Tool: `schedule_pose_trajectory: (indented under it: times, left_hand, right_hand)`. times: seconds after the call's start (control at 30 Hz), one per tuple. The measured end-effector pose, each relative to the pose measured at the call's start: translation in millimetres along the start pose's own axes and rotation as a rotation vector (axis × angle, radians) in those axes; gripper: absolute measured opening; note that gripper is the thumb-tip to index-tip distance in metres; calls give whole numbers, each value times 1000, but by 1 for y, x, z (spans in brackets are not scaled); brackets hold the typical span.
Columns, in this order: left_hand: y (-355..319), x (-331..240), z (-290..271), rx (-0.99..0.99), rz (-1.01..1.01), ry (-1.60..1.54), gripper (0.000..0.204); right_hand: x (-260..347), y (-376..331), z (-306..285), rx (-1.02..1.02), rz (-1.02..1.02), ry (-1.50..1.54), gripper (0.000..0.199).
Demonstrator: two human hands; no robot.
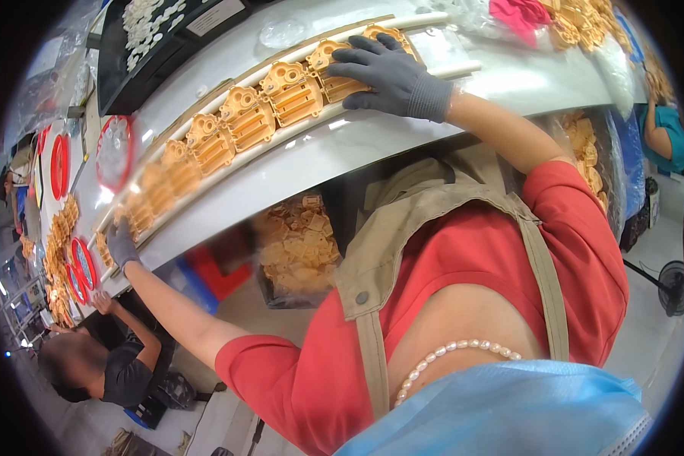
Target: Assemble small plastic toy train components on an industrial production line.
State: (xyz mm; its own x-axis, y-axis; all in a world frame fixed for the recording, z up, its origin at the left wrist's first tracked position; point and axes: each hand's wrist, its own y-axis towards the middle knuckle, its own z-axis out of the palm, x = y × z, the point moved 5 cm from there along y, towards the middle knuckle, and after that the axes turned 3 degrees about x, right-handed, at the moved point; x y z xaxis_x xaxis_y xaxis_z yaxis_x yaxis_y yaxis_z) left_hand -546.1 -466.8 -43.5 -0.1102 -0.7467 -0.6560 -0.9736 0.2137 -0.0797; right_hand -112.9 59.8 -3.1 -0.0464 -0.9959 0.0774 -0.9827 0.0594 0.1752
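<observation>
A row of orange-yellow plastic housings (293,93) lies side by side between two white rails on the workbench. My right hand (391,77), in a grey glove, rests over the housings at the row's right end with its fingers spread. Toward the far left end, my gloved left hand (121,242) touches the row, its fingers stretched out and partly merging with the parts. The housings nearest that hand look smeared by motion. Those in the middle show molded round openings and ribbed compartments.
A black tray (114,83) of small white parts stands behind the row. Red-rimmed round containers (115,153) sit at the left. Boxes of orange parts (300,247) lie below the bench. A co-worker (102,365) sits at lower left; bagged parts (585,23) lie at upper right.
</observation>
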Motion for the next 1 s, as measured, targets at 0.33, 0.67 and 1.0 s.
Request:
schedule_pose_trajectory:
  times: [0.33, 0.67, 1.0]
  left_hand:
    - [-29, -32, 15, -121, 1, 258, 54]
    - [-33, -32, 0, -71, -49, 235, 65]
    - [-35, -51, 24, -97, 9, 136, 55]
  right_hand:
    - [-25, -7, 5, -5, -34, -45, 50]
    - [-2, 1, -28, -48, -59, -70, 51]
    - [-14, -12, -33, -121, -47, -5, 43]
